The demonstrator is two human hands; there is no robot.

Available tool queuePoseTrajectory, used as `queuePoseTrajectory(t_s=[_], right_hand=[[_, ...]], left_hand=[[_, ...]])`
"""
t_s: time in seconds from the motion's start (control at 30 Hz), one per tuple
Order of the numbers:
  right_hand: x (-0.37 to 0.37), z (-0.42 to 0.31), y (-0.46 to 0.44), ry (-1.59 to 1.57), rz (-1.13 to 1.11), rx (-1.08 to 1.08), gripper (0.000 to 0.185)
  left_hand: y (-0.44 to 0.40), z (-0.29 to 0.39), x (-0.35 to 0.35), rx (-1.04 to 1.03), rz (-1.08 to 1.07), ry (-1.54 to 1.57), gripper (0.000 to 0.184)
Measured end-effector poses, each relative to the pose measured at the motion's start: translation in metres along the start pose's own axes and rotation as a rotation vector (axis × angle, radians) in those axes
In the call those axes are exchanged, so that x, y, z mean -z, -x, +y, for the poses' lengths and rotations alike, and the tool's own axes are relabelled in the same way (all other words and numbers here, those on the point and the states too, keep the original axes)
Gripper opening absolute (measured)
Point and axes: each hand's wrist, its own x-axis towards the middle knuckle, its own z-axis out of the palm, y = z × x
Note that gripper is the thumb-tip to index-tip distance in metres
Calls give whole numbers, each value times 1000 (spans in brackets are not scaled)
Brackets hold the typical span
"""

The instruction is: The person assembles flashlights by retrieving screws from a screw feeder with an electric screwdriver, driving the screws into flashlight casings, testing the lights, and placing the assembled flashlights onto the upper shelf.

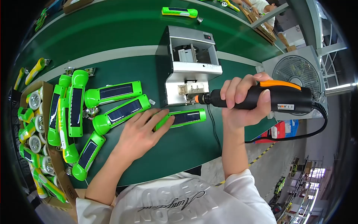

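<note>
My right hand (246,98) is wrapped around a black electric screwdriver (285,98) with an orange lever, held level. Its tip points left, at the front opening of a metal screw feeder (195,70); whether the bit touches a screw is too small to tell. My left hand (143,130) grips the head end of a green solar flashlight (186,118), which lies on the table with its dark panel facing up. The fingers cover that head end. Just beyond them lie two more green flashlights (128,112) (115,91).
Several flashlights (77,104) lie on the left of the green table (175,149). A cardboard box (56,156) of flashlights stands at the far left. Behind the feeder runs a green belt (130,33) with another flashlight (179,12). A fan (296,71) and the screwdriver's cable (298,137) are at right.
</note>
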Motion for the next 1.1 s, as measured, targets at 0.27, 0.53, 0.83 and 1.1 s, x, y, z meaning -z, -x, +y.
queuePoseTrajectory(t_s=[0.27, 0.53, 0.83, 1.1], right_hand=[[-17, 5, -5, 90, -198, -12, 34], [-24, 7, -47, 148, -53, -442, 29], [-38, 12, -5, -152, -218, -282, 32], [-40, 27, 6, -171, -231, -267, 31]], left_hand=[[3, -2, -4, 16, -7, 41, 44], [2, 1, 1, 8, -27, 45, 46], [8, -3, -5, -11, 38, 63, 46], [9, -2, -4, 7, 35, 70, 46]])
